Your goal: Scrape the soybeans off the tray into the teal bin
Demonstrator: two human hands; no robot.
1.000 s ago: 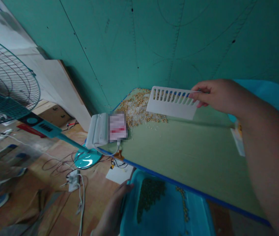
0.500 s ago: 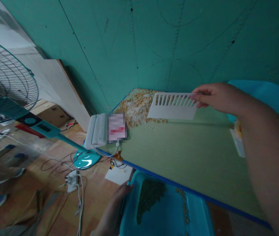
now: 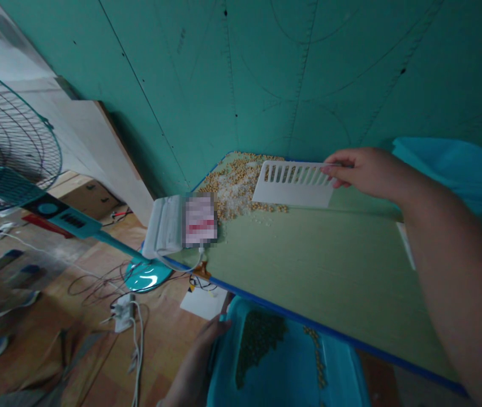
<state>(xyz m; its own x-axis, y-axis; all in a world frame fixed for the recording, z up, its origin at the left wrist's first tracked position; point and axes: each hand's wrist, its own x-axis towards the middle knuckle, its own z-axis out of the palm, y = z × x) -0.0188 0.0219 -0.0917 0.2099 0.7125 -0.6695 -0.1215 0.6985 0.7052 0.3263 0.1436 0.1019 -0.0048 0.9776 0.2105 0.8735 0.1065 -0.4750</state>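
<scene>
My right hand pinches the right end of a flat white plastic scraper with a row of slots. Its left end is at a pile of yellow soybeans mixed with whitish crystals at the table's far left corner. Down in front, my left hand grips the left rim of a blue plastic bin held just below the table edge. Small dark green beans and a line of soybeans lie in that bin.
On the table, a white device with a blurred-out screen sits at the left edge. Another blue bin stands at the right. A standing fan, cables and a power strip are on the left. A green wall rises behind.
My right hand and the scraper have moved slightly left, further against the pile. My left hand and the bin stay nearly in place.
</scene>
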